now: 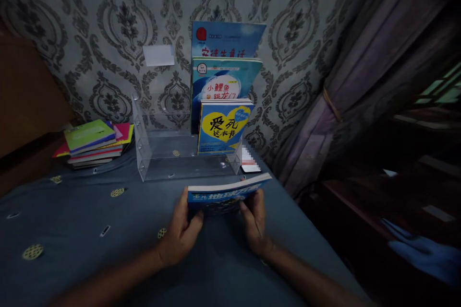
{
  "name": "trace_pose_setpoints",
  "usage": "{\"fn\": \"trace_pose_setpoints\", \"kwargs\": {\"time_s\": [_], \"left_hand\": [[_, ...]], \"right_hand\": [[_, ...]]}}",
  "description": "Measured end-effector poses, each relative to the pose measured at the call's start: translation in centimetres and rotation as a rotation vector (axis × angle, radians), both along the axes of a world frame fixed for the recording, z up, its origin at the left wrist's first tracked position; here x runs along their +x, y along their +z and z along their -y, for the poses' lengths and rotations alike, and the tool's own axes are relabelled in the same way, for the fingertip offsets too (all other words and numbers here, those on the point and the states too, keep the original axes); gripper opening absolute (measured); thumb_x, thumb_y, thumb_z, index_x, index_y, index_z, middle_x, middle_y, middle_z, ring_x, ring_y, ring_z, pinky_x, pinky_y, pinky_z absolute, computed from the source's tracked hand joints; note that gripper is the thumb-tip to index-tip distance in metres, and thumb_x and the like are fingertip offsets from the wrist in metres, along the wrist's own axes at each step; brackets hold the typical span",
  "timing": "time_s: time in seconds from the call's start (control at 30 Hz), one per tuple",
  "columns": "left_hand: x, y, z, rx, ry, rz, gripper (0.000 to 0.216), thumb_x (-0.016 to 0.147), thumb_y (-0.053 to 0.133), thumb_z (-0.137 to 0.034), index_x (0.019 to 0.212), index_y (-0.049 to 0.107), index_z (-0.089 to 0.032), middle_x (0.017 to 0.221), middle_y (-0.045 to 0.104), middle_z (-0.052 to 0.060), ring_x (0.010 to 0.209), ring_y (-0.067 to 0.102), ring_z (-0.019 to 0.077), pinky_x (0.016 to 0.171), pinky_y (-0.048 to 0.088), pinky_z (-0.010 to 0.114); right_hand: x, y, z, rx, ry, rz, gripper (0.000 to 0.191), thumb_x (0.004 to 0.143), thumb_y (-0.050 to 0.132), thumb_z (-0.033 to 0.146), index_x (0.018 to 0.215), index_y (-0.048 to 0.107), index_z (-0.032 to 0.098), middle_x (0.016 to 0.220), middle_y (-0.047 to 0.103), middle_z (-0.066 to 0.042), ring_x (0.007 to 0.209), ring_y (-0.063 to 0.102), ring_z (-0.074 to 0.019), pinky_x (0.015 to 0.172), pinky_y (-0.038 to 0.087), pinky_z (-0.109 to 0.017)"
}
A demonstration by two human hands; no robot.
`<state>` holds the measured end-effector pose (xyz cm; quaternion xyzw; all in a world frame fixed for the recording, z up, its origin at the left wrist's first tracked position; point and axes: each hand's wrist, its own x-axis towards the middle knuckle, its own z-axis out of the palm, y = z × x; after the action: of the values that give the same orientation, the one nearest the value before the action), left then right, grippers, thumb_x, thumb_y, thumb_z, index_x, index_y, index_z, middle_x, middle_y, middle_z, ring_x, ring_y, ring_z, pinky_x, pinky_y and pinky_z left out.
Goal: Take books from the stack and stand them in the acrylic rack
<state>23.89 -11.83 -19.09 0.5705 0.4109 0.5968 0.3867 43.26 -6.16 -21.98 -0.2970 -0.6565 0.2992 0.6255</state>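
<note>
I hold a thin blue book [225, 194] with both hands, just above the blue cloth and in front of a clear acrylic stepped rack [154, 153]. My left hand [182, 230] grips its lower left corner. My right hand [254, 220] grips its lower right edge. The book tilts, its right end higher. Three books stand in the right half of the rack: a yellow-heart cover [223, 127] in front, a teal one [225, 81] behind it, a blue one [226, 38] at the back. The rack's left half holds nothing.
A stack of colourful books [95, 141] lies at the back left on the blue patterned cloth [90, 220]. A patterned wall is behind the rack. A purple curtain [360, 76] hangs at right, where the table edge drops off. A blue glove [421, 249] lies lower right.
</note>
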Motion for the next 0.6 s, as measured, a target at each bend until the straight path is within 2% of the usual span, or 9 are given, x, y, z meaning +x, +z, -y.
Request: {"fn": "trace_pose_setpoints", "kwargs": {"time_s": [0.17,0.27,0.37,0.5,0.6], "left_hand": [[0.5,0.4,0.0,0.026,0.033,0.008,0.057,0.089,0.067,-0.046,0.135,0.053,-0.018,0.131,0.064,0.013,0.126,0.058,0.0294,0.111,0.046,0.043],[0.6,1.3,0.1,0.068,0.002,-0.028,0.049,0.086,0.070,-0.047,0.124,0.058,-0.019,0.117,0.067,0.011,0.111,0.064,0.0276,0.101,0.052,0.042],[0.4,2.4,-0.6,0.098,-0.014,-0.015,0.048,0.083,0.073,-0.050,0.119,0.059,-0.021,0.112,0.066,0.009,0.104,0.063,0.0274,0.096,0.053,0.042],[0.3,4.3,-2.7,0.137,-0.033,0.004,0.059,0.079,0.075,-0.055,0.123,0.056,-0.020,0.117,0.063,0.010,0.108,0.060,0.0283,0.097,0.051,0.042],[0.8,6.1,-4.4,0.208,-0.011,0.031,0.070,0.078,0.072,-0.064,0.129,0.053,-0.020,0.124,0.062,0.012,0.115,0.059,0.0303,0.103,0.047,0.044]], "right_hand": [[0.0,0.5,0.5,0.038,0.058,0.050,0.043,0.100,0.051,0.035,0.142,0.041,0.030,0.127,0.059,-0.008,0.118,0.059,-0.0239,0.101,0.050,-0.040],[0.0,0.8,0.7,0.042,0.083,0.057,0.051,0.098,0.054,0.036,0.145,0.035,0.027,0.122,0.060,-0.010,0.114,0.061,-0.0252,0.097,0.053,-0.042],[0.0,1.5,0.5,0.049,0.097,0.066,0.056,0.096,0.057,0.036,0.146,0.035,0.026,0.122,0.061,-0.011,0.115,0.061,-0.0272,0.099,0.052,-0.046],[-0.6,3.6,-0.3,0.045,0.116,0.062,0.061,0.092,0.060,0.044,0.145,0.037,0.026,0.124,0.061,-0.012,0.116,0.061,-0.0292,0.102,0.051,-0.050],[-1.3,5.8,-1.4,0.065,0.043,0.023,0.064,0.089,0.058,0.056,0.143,0.040,0.026,0.123,0.061,-0.012,0.117,0.060,-0.0308,0.103,0.051,-0.051]]}}
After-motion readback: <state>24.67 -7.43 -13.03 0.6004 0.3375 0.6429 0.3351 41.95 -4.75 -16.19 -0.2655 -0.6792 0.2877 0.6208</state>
